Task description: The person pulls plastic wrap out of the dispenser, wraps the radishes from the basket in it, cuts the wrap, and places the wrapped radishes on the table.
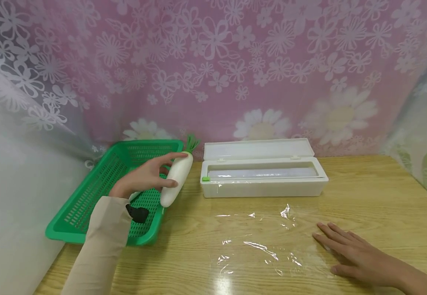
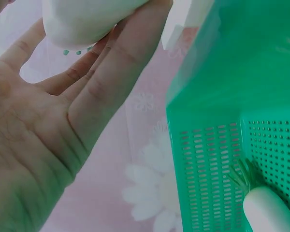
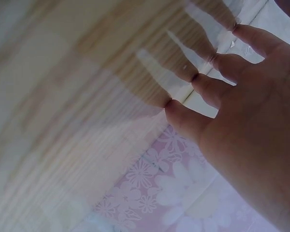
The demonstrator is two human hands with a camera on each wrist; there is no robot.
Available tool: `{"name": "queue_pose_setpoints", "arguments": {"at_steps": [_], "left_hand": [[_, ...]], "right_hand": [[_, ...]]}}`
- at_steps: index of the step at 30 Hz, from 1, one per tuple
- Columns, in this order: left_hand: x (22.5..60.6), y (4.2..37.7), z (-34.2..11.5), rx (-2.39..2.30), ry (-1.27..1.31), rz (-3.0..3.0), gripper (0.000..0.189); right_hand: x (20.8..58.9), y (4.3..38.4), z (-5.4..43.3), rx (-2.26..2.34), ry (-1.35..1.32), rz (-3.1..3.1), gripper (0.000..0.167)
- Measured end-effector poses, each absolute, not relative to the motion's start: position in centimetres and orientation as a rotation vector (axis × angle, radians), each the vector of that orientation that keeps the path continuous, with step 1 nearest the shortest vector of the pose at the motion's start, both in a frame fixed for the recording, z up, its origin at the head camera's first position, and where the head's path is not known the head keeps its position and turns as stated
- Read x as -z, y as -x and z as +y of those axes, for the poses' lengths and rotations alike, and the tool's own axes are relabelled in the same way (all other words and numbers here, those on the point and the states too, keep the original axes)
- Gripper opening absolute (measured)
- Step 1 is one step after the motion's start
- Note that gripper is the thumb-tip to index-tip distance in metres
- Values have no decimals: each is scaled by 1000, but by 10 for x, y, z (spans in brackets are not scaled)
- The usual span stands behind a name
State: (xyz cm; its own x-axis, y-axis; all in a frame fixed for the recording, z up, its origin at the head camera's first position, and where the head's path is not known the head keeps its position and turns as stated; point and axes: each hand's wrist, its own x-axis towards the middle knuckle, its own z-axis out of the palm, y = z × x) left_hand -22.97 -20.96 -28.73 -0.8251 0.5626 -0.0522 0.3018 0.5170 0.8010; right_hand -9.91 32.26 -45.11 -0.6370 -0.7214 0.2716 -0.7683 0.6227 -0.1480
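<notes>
My left hand point(image 1: 145, 176) grips a white radish point(image 1: 176, 180) with a green leafy top between thumb and fingers, above the right rim of the green basket point(image 1: 156, 229). In the left wrist view the radish point(image 2: 87, 21) shows only in part at the top. My right hand point(image 1: 361, 256) lies with fingers spread and fairly straight at the right edge of a sheet of clear cling film point(image 1: 261, 246) on the table. The right wrist view shows its fingertips point(image 3: 176, 108) touching the glossy surface. Another white radish point(image 2: 268, 210) lies inside the basket.
A white cling film dispenser point(image 1: 265, 188) stands at the back with its lid point(image 1: 257, 150) raised and a roll point(image 1: 261, 173) inside. The film stretches from it towards the table's front. A patterned curtain point(image 1: 217, 73) hangs behind the wooden table point(image 1: 368, 184).
</notes>
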Motion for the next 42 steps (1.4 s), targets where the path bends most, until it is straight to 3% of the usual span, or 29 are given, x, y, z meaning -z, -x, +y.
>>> {"name": "queue_pose_setpoints", "arguments": {"at_steps": [12, 42], "left_hand": [[292, 231, -173, -1187, -984, 2421, 72], [319, 222, -96, -963, -1180, 2265, 70]], "right_hand": [[448, 100, 322, -375, -1230, -2664, 99], [451, 98, 324, -390, -1241, -2663, 98]]}}
